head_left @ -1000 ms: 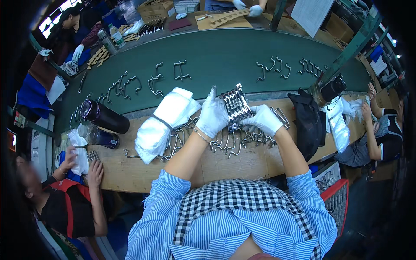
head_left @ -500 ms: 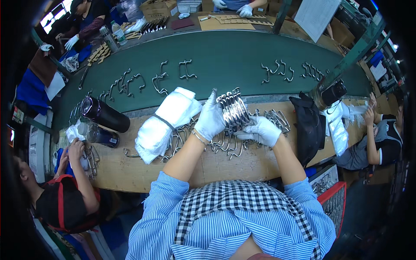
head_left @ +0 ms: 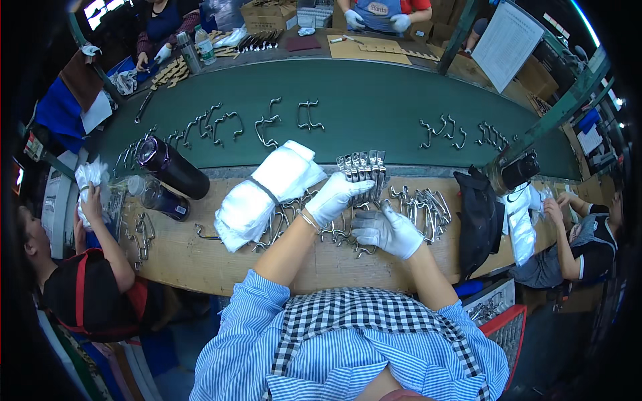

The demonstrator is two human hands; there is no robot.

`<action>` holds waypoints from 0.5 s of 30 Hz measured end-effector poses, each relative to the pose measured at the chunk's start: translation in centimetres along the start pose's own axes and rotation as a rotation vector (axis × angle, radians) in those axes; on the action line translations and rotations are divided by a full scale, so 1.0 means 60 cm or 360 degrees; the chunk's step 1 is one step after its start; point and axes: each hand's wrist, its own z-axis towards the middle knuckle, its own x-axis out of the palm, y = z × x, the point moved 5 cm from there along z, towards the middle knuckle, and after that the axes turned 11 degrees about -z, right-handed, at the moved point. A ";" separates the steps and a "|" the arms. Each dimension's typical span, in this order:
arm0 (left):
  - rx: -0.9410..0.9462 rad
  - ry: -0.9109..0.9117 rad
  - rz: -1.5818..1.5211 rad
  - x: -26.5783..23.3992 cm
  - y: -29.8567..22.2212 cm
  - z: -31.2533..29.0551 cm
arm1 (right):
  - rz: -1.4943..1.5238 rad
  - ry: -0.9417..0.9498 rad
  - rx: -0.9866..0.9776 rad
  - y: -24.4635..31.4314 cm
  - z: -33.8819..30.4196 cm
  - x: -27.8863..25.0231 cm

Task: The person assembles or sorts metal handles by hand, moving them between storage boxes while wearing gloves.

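My left hand [head_left: 336, 198], in a white glove, is closed round a row of several shiny bent metal handles [head_left: 362, 168], held above the bench with their ends side by side. My right hand [head_left: 393, 232], also gloved, is just below and to the right of them. Its fingers are spread, the palm faces the row, and nothing is in it. More loose metal handles [head_left: 433, 212] lie in a pile under and beside my hands. A roll of white plastic bags [head_left: 264, 194] with a dark band round it lies left of my left hand.
A green conveyor belt [head_left: 374, 107] with bent handles on it runs beyond the wooden bench [head_left: 187, 257]. A dark flask [head_left: 172, 167] and a jar [head_left: 164, 202] stand left; a black bag [head_left: 473, 224] lies right. People work on both sides and across the belt.
My right hand has come off the row of handles, drawn down, and opened. My left hand still grips the row, which has tilted. The person at left has raised a white plastic bag.
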 end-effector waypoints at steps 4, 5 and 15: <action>-0.0020 -0.0029 0.0200 0.007 -0.008 -0.010 | 0.0127 0.0112 -0.0022 0.004 0.016 0.019; -0.0007 -0.0034 0.0237 0.009 -0.010 -0.011 | 0.0150 0.0151 -0.0020 0.006 0.020 0.025; -0.0044 0.0110 -0.0031 -0.003 -0.002 -0.018 | -0.1239 -0.0800 -0.0219 0.098 -0.033 -0.026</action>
